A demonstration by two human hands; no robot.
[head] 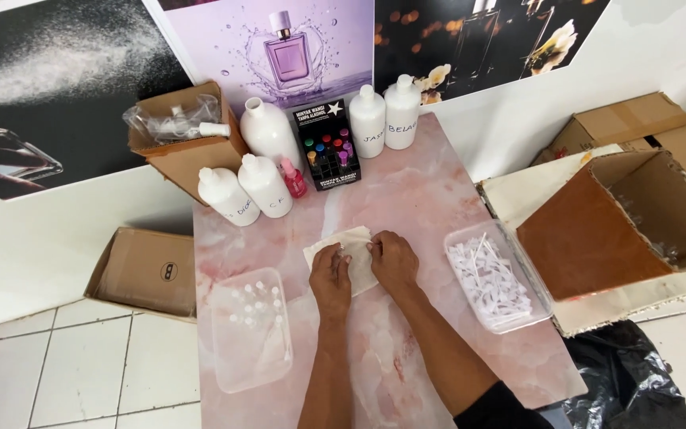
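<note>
- Cloth [356, 248], cream-coloured, is lying flat at the middle of the pink marble-patterned table [430, 191], and you are pressing on it with both hands.
- Your left hand [329, 280] is resting palm down on the cloth's near left part, fingers curled onto the fabric; whether it is pinching the fabric or only pressing it cannot be told.
- Your right hand [393, 262] is lying on the cloth's right side, fingers bent down at its top edge; again no firm grip can be confirmed.
- Judged from this, you are smoothing or folding the cloth; the next move calls for taking a clear hold on an edge with both hands.
- Clear tray of small vials [252, 327] is sitting near your left forearm, close to the table's left edge.
- Clear tray of white pieces [494, 282] is sitting near your right hand, close to the right edge, with an open cardboard box [621, 226] just beyond it.
- Bare tabletop is lying around the cloth on all sides, giving open room between the two trays.
- White bottles [265, 184], a small pink spray bottle [293, 179] and a black rack of coloured caps [327, 144] are standing well apart from your hands at the far edge against the wall.
</note>
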